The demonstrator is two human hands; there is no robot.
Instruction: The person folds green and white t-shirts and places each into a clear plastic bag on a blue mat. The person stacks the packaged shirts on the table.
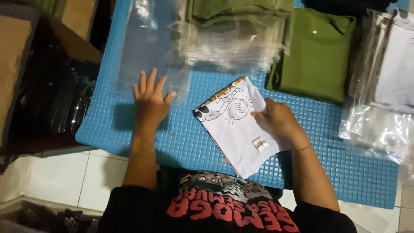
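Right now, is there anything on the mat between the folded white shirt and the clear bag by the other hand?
Nothing visible. The right hand holds the folded white T-shirt, and the left hand lies flat on the clear plastic bag. Only bare blue mat shows between them.

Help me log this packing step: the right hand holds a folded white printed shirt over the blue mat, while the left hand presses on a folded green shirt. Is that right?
Not quite. In the head view the left hand rests on a clear plastic bag, not on the green shirt, which lies apart. The right hand does hold the white printed shirt over the blue mat.
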